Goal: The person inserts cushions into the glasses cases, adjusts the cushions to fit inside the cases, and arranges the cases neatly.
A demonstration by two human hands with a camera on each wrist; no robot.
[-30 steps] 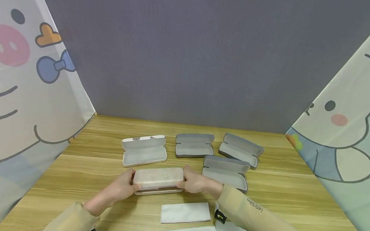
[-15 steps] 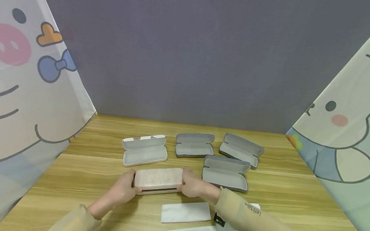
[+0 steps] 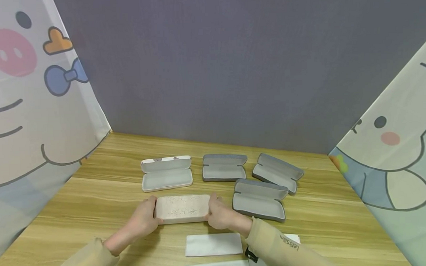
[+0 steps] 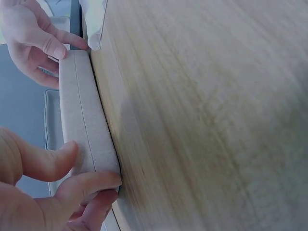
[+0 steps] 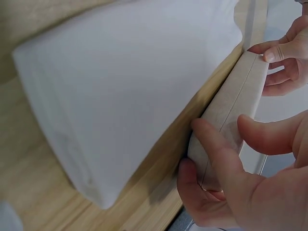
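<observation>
head view: left hand and right hand grip the closed beige case lying between them, folded white cloth just this side! left wrist: left hand pinches one end; right wrist: right hand pinches the other.

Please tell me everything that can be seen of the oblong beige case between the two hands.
The oblong beige case has rounded corners, a matte, perhaps leathery surface and faint speckled markings on top. It is closed, with a thin seam along its side, and appears to lie flat on the yellowish wooden table. The left hand and right hand grip its ends.
</observation>
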